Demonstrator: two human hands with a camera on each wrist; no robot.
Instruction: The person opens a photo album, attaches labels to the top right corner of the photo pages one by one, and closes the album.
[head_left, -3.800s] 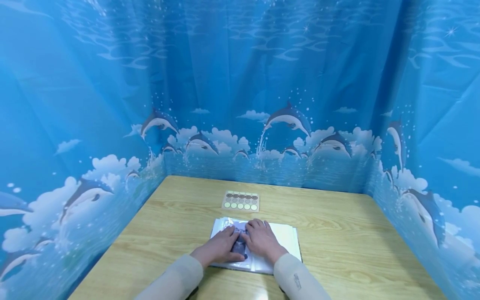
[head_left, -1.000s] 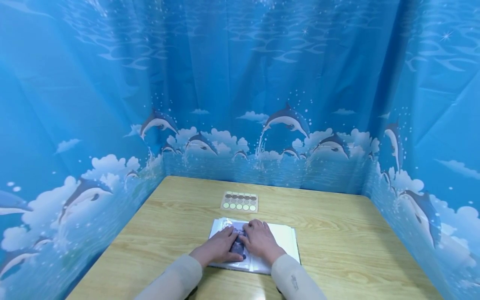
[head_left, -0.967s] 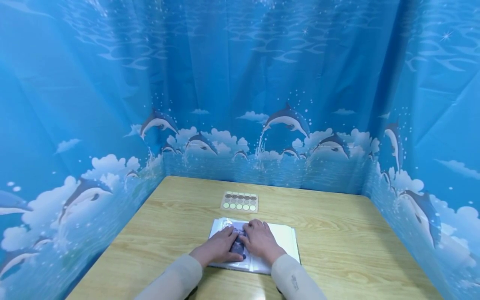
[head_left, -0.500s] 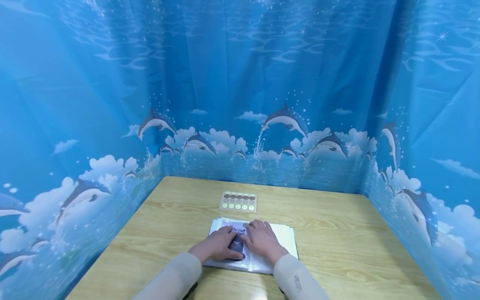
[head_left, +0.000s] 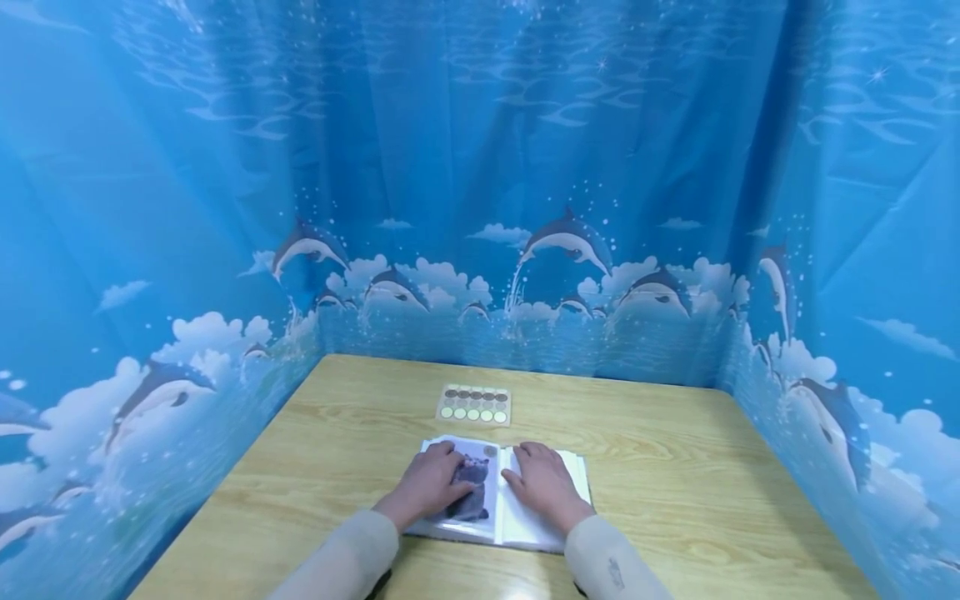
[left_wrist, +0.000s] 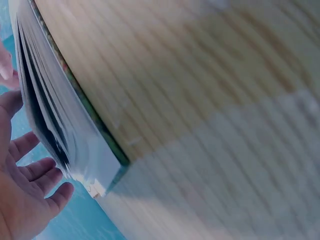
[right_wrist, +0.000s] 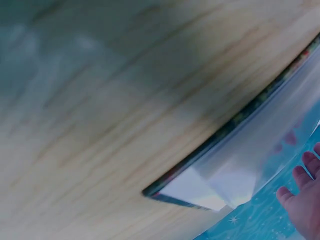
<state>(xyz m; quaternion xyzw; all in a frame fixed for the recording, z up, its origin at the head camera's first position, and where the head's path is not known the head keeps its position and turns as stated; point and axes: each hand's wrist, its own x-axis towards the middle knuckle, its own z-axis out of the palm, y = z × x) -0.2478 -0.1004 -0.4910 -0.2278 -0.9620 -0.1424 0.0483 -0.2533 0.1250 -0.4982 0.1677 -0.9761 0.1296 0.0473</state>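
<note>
A photo album lies spread on the table, with a dark picture, perhaps of an animal, on its left page. My left hand rests over that page and covers the picture's left part. On the blank white right page lies my right hand. A small round disc shows near the left page's upper right corner. In the left wrist view, the left hand's fingers are spread beside the album's page edges. The right wrist view has the right hand beside the album's corner.
Beyond the album lies a flat card with rows of brown, pale and light green round discs. The wooden table is bounded at the back and sides by a blue dolphin curtain.
Both hands have moved apart: the left hand slightly left, the right hand rightward onto the blank page. More of the picture and the small round disc now show.
</note>
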